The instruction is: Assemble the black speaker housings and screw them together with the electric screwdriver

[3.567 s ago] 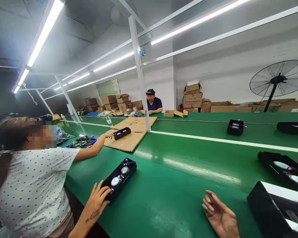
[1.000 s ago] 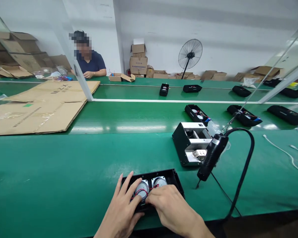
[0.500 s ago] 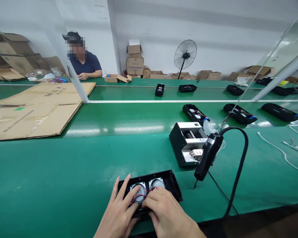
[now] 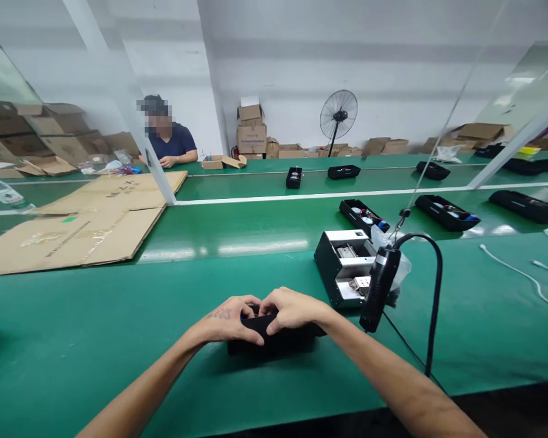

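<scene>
- the black case [image 4: 274, 342] sits on the near middle of the green worktop [image 4: 119, 316], and both hands cover most of its top, so only its near side wall shows.
- the left hand [image 4: 228, 321] is curled over the left part of the case, fingers bent down onto its top edge; it grips the case.
- the right hand [image 4: 292, 309] is curled the same way over the right part, grasping the case, and its fingertips meet those of the left hand.
- the inside of the case cannot be seen; a small blue spot shows between the hands, too small to make out.
- the hanging screwdriver [image 4: 378, 297] hides part of the open black box [image 4: 342, 267] just to the right and far side of the hands; its tip is hard to make out.
- half a second ago the case lay open toward the camera, with two round speakers and red wires in view; now those are out of sight and the case shows its side.
- the hands have gone from lying flat on the speakers to arching over the case, and the forearms now reach further out.
- the screwdriver and the open box keep their places.
- a person in a dark shirt [image 4: 173, 141] sits at the far left.
</scene>
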### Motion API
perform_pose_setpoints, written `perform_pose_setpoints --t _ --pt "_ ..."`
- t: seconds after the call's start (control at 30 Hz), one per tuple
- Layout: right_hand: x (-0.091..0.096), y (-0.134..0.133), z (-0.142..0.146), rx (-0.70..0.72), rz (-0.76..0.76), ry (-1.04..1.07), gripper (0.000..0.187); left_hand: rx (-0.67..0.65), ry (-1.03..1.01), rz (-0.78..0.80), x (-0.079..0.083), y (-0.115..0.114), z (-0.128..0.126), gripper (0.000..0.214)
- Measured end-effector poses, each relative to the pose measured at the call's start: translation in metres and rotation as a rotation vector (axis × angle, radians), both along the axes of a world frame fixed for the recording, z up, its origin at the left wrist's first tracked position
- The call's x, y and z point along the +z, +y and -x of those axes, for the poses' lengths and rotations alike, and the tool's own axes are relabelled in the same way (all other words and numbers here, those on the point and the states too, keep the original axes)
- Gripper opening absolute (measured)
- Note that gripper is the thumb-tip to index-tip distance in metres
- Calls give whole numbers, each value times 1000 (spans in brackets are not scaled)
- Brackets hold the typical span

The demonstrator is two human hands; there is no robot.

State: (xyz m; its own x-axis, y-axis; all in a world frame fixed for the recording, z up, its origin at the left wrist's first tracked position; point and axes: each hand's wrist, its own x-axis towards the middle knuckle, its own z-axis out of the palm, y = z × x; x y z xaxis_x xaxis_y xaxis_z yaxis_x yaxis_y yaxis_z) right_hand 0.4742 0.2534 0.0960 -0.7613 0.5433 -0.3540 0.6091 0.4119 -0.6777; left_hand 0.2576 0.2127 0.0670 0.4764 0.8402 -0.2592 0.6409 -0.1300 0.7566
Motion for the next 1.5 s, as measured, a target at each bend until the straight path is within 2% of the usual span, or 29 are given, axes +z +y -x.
perform_pose_setpoints --t 0.1,0.3,0.47,0.6,0.83,1.03,1.2,1.3,1.37,1.43,1.5 --pt "-5 5 1 3 -2 33 28 7 4 19 -5 5 1 41" --pt "-11 -10 2 25 -188 25 36 17 1 37 -7 3 1 43" --pt "-5 -12 5 -4 -146 6 41 26 -3 44 -9 1 1 45" --pt "-4 -9 5 28 -130 4 40 22 -22 65 -10 0 1 43" --pt "-11 -13 7 54 -240 -10 41 -2 -124 96 -9 0 1 40" --pt "-12 -23 10 6 -307 -67 25 -53 -185 94 -14 2 4 44" --pt "-12 -22 9 14 -338 -70 26 -60 -196 77 -15 3 4 44" --pt "-12 -26 11 30 -387 -91 30 -62 -156 -5 -18 1 8 44" --pt "-14 -34 8 53 -437 -71 33 -88 -82 -125 -25 -4 13 39" --pt "-18 -45 -1 55 -515 86 32 -154 -3 -294 -39 -12 19 28" --pt "-24 -54 -20 -42 -601 397 32 -220 41 -511 -56 -23 22 23"
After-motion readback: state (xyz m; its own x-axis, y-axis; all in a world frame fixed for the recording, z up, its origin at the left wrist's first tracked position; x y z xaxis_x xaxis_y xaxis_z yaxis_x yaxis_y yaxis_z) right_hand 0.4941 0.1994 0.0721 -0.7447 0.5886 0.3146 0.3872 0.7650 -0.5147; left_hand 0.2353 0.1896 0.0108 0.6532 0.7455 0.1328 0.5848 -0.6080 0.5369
